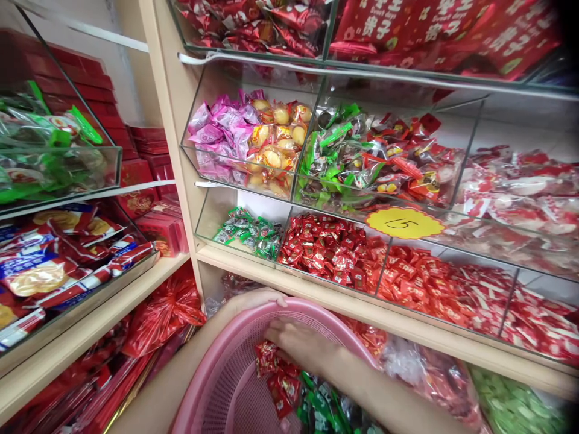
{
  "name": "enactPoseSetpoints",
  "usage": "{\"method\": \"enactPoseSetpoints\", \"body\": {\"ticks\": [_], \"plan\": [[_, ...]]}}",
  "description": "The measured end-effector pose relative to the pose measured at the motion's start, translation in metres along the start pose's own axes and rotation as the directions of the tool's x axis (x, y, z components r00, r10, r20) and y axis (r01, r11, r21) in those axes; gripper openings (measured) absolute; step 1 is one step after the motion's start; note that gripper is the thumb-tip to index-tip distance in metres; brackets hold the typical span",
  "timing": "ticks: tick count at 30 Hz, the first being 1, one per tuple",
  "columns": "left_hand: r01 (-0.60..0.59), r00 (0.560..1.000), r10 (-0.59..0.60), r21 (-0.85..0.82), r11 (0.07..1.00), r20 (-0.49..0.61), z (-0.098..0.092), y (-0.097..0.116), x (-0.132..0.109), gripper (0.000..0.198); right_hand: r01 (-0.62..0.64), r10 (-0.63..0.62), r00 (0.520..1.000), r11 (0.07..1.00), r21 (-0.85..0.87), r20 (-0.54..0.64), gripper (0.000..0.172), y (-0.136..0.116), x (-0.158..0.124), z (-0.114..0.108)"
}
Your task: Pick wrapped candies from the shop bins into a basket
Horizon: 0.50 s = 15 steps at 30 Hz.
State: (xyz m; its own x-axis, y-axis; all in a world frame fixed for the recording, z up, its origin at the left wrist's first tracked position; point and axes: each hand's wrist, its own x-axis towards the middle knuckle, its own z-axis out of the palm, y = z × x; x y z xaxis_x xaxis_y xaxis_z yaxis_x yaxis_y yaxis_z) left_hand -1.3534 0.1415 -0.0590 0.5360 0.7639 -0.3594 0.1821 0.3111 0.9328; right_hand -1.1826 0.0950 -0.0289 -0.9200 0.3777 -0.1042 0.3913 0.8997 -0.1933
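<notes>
A pink plastic basket [212, 367] with perforated sides is tilted in front of me below the shelves. My left hand [260, 299] is closed over its far rim. Inside the basket is my right hand [296, 342], smeared by motion, right against some red-wrapped candies [283, 386]. Whether its fingers hold any of them cannot be made out. Green-wrapped candies [321, 407] lie beside the red ones, partly hidden under my right forearm.
Clear bins on the shelf ahead hold small green candies [248, 232], red candies [323, 247] and purple packets [224, 129]. A yellow tag [404, 222] reads 15. The wooden shelf edge [289, 280] runs just above the basket. Red bags [167, 307] sit lower left.
</notes>
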Motion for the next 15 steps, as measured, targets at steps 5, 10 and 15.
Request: {"method": "enactPoseSetpoints", "body": {"ticks": [5, 10, 15], "plan": [[-0.001, 1.0, 0.002, -0.04, 0.999, 0.023, 0.005, 0.006, -0.005, 0.034, -0.027, 0.034, 0.998, 0.988, -0.153, 0.046, 0.022, -0.004, 0.015, 0.016], [-0.001, 0.999, 0.003, -0.061, 0.998, 0.036, 0.007, 0.007, -0.005, 0.027, -0.107, 0.109, 0.993, 0.994, -0.038, 0.037, 0.022, -0.004, 0.006, 0.001], [0.003, 0.999, 0.003, -0.115, 0.993, 0.046, 0.005, 0.0, 0.0, 0.025, -0.132, 0.133, 0.991, 0.99, 0.056, -0.011, 0.026, 0.006, -0.007, -0.014]]}}
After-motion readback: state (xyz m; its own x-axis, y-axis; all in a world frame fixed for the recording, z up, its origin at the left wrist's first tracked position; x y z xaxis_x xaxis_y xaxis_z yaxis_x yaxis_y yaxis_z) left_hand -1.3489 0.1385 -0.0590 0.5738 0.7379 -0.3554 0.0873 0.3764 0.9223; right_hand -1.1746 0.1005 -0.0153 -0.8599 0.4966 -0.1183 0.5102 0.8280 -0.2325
